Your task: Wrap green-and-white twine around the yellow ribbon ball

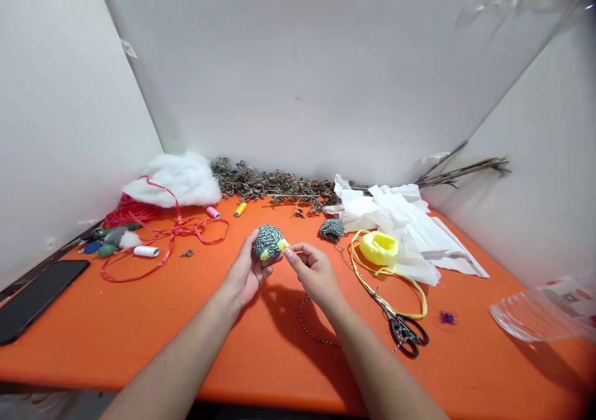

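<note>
My left hand point(245, 273) is closed around a rounded ball point(267, 241) wrapped in dark green and white cord, held a little above the orange table. Two small yellow bits point(282, 245) show on the ball's lower and right sides. My right hand point(313, 272) pinches the yellow bit on the right between thumb and fingers. A dark-and-white cord point(305, 322) trails over the table beneath my right forearm. Behind my right hand lies a small wound bundle of the same cord point(332, 229).
Scissors point(406, 333) and a yellow yarn bundle point(378, 248) lie to the right, before white paper point(405, 221). Dried plant stems point(279, 185) line the back wall. Left are white stuffing point(174, 181), red ribbon point(179, 227), thread spools and a phone point(40, 296). A clear plastic cup point(535, 314) lies far right.
</note>
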`<state>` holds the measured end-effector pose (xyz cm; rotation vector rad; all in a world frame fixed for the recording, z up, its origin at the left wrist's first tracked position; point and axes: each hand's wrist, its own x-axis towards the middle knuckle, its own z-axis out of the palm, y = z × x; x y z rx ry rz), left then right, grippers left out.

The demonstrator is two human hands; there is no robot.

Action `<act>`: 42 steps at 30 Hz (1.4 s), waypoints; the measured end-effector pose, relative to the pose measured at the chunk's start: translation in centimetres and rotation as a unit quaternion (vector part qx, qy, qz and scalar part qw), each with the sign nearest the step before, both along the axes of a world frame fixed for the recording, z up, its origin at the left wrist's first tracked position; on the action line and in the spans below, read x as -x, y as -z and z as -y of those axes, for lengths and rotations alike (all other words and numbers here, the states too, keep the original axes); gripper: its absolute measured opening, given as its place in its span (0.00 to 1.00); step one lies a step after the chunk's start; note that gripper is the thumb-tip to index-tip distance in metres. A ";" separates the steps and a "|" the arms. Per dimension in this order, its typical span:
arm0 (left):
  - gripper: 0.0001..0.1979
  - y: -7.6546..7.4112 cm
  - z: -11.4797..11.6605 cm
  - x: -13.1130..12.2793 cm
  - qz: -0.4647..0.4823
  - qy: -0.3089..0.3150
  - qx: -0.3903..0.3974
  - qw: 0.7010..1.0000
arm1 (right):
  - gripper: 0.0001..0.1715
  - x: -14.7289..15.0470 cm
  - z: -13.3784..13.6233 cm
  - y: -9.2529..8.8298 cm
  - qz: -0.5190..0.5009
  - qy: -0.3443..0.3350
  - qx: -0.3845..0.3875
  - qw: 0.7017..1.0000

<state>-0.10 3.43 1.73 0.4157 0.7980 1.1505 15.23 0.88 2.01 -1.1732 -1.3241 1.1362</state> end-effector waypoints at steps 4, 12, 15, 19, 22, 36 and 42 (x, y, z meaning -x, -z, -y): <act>0.13 -0.1 -0.1 0.0 -0.003 -0.006 0.004 1.000 | 0.30 -0.1 0.0 0.1 0.005 -0.007 0.005 1.000; 0.13 -0.2 0.0 -0.1 -0.016 -0.022 0.003 1.000 | 0.29 -0.3 0.0 0.0 0.012 -0.004 -0.004 1.000; 0.13 -0.2 0.0 -0.1 -0.019 -0.026 -0.003 0.999 | 0.29 -0.3 -0.1 0.1 0.015 -0.004 -0.003 1.000; 0.12 -0.1 0.1 -0.2 -0.020 -0.016 -0.002 1.000 | 0.30 -0.4 -0.2 0.2 0.016 -0.001 -0.004 1.000; 0.12 -0.2 0.2 -0.3 -0.019 -0.009 -0.003 1.000 | 0.29 -0.5 -0.3 0.3 0.017 0.002 -0.007 1.000; 0.13 -0.4 0.4 -0.2 -0.007 0.012 -0.034 0.999 | 0.26 -0.3 -0.6 1.0 0.012 0.002 -0.019 1.000; 0.16 0.1 0.6 -0.2 -0.007 0.021 -0.047 0.999 | 0.27 -0.3 -0.8 1.4 0.001 -0.001 -0.011 1.000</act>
